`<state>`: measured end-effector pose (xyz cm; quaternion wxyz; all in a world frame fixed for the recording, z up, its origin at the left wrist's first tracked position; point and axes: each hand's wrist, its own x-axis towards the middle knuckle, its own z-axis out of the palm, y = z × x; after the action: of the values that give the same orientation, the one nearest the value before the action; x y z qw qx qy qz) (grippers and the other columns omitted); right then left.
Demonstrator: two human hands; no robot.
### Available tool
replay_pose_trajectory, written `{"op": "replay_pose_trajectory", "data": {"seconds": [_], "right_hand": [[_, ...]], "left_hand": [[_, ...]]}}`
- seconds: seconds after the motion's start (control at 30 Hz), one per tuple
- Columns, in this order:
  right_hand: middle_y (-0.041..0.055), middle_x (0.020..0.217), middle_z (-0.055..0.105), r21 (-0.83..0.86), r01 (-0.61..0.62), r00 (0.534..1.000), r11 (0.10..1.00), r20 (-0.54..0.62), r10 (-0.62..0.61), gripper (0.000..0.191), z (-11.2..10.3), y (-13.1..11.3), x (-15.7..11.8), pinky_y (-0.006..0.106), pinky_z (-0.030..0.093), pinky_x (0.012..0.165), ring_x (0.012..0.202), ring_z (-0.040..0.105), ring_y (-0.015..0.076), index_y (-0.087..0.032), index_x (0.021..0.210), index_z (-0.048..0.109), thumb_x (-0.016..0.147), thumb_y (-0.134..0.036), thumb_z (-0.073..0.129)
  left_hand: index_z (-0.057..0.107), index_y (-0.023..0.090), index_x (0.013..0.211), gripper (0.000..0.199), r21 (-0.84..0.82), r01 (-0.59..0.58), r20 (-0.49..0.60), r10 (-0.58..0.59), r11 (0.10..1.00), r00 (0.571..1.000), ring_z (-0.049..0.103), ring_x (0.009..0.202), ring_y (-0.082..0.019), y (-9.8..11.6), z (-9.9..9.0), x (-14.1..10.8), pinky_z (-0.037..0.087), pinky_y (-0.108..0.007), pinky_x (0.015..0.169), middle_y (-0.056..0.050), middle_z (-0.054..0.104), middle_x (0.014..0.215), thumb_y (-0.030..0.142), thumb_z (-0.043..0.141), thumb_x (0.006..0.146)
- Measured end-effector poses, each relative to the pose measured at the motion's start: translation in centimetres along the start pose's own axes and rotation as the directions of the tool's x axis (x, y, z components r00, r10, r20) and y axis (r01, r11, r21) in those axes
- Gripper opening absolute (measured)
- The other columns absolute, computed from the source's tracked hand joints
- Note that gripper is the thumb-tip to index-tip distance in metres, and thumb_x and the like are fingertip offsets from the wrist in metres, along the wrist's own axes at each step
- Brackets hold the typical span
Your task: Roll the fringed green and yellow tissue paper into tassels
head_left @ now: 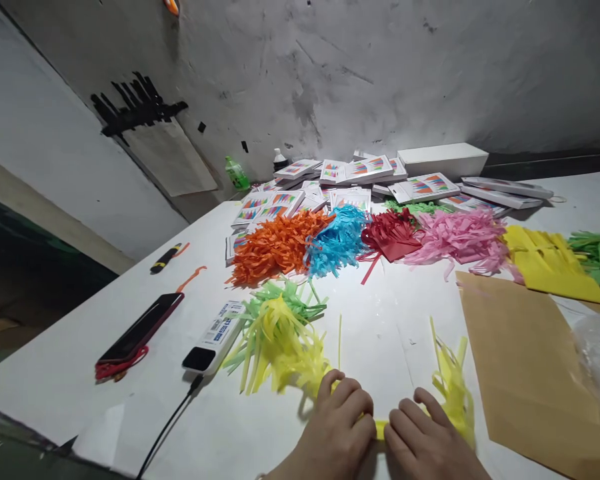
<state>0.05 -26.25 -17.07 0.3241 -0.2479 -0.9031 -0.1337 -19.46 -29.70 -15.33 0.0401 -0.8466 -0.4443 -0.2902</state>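
At the table's near edge, my left hand (337, 423) and my right hand (425, 433) lie side by side with a small gap between them. Fingers of both are curled round a yellow paper tassel (381, 429), whose flat middle strip shows in the gap. Its fringed ends spread out on either side, one beyond my left hand (285, 350) and one beyond my right. Light green fringe (300, 303) lies against the left fringe. The undersides of both hands are hidden.
Orange (277, 247), blue (341, 241), red (393, 235) and pink (463, 240) fringe bundles line the middle, with flat boxes (365, 168) behind. A phone (143, 327) and a cabled power bank (215, 337) lie left; brown paper (535, 373) lies right.
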Motion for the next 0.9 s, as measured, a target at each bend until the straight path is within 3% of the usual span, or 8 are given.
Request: {"op": "replay_pose_trajectory", "data": {"seconds": [0.13,0.33,0.47,0.53,0.6,0.7,0.8,0.9], "right_hand": [[-0.0062,0.060,0.058,0.006,-0.020,0.998,1.000,0.061,0.020,0.031,-1.1,1.1,-1.4,0.038,0.042,0.090,0.062,0.057,0.0172,-0.026,0.068,0.057,0.074,0.002,0.045],[-0.0049,0.079,0.068,0.124,-0.238,0.967,0.963,0.120,0.224,0.032,-2.1,2.3,-2.5,0.041,0.039,0.098,0.081,0.067,0.0174,-0.027,0.077,0.059,0.088,-0.003,0.040],[-0.0034,0.076,0.068,0.046,-0.306,0.949,0.951,0.089,0.301,0.028,-1.4,1.5,-2.7,0.048,0.038,0.099,0.079,0.069,0.0201,-0.026,0.072,0.057,0.090,-0.008,0.045],[-0.0014,0.078,0.071,0.011,-0.317,0.945,0.948,0.091,0.315,0.029,-1.2,1.0,-2.7,0.050,0.038,0.099,0.081,0.070,0.0219,-0.026,0.073,0.058,0.089,-0.006,0.044],[0.0013,0.082,0.074,-0.010,-0.337,0.938,0.942,0.082,0.336,0.032,-1.2,0.6,-2.6,0.052,0.036,0.101,0.085,0.071,0.0242,-0.026,0.078,0.061,0.088,-0.004,0.040],[0.0012,0.082,0.077,0.003,-0.328,0.945,0.945,0.008,0.328,0.036,-1.1,0.1,-1.9,0.052,0.033,0.105,0.085,0.072,0.0239,-0.027,0.083,0.065,0.086,-0.003,0.039],[-0.0023,0.072,0.075,0.027,-0.203,0.977,0.979,-0.063,0.204,0.036,-0.8,-0.2,-0.8,0.046,0.034,0.104,0.076,0.070,0.0193,-0.025,0.080,0.066,0.082,0.001,0.041],[-0.0037,0.062,0.071,-0.019,-0.120,0.991,0.993,-0.067,0.119,0.038,-0.4,-0.5,0.3,0.042,0.037,0.094,0.066,0.066,0.0175,-0.023,0.079,0.068,0.079,0.002,0.039]], "left_hand": [[0.055,0.022,0.072,0.018,-0.092,0.081,0.070,-0.074,0.992,0.995,0.053,0.076,-0.016,-0.3,-0.5,-0.2,0.036,-0.035,0.079,0.004,0.066,0.077,0.016,0.067,0.085],[0.059,0.022,0.079,0.012,-0.068,0.189,0.097,-0.182,0.980,0.978,0.055,0.079,-0.017,0.1,-1.2,-0.6,0.035,-0.038,0.083,0.002,0.067,0.082,0.015,0.058,0.090],[0.054,0.021,0.074,0.013,-0.024,0.306,0.157,-0.298,0.952,0.941,0.055,0.078,-0.019,0.5,-1.0,0.0,0.034,-0.041,0.085,0.001,0.062,0.081,0.014,0.064,0.079],[0.055,0.021,0.075,0.014,-0.011,0.311,0.194,-0.303,0.950,0.933,0.055,0.078,-0.018,0.3,-0.9,0.3,0.034,-0.040,0.084,0.002,0.062,0.082,0.012,0.066,0.076],[0.056,0.022,0.077,0.015,0.000,0.244,0.188,-0.239,0.970,0.953,0.055,0.079,-0.017,0.0,-0.8,0.5,0.035,-0.038,0.083,0.002,0.063,0.085,0.010,0.066,0.077],[0.058,0.022,0.078,0.013,0.052,0.023,0.169,-0.031,0.998,0.985,0.053,0.078,-0.016,-0.6,-0.9,0.7,0.034,-0.039,0.089,0.003,0.064,0.082,0.014,0.065,0.084],[0.059,0.022,0.077,0.014,0.118,-0.140,0.194,0.116,0.983,0.974,0.052,0.077,-0.015,-0.8,-0.9,0.8,0.029,-0.042,0.101,0.006,0.063,0.076,0.020,0.068,0.087],[0.057,0.021,0.072,0.019,0.137,-0.195,0.212,0.164,0.971,0.963,0.052,0.075,-0.014,-0.7,-0.7,1.0,0.027,-0.041,0.104,0.006,0.062,0.074,0.016,0.067,0.088]]}}
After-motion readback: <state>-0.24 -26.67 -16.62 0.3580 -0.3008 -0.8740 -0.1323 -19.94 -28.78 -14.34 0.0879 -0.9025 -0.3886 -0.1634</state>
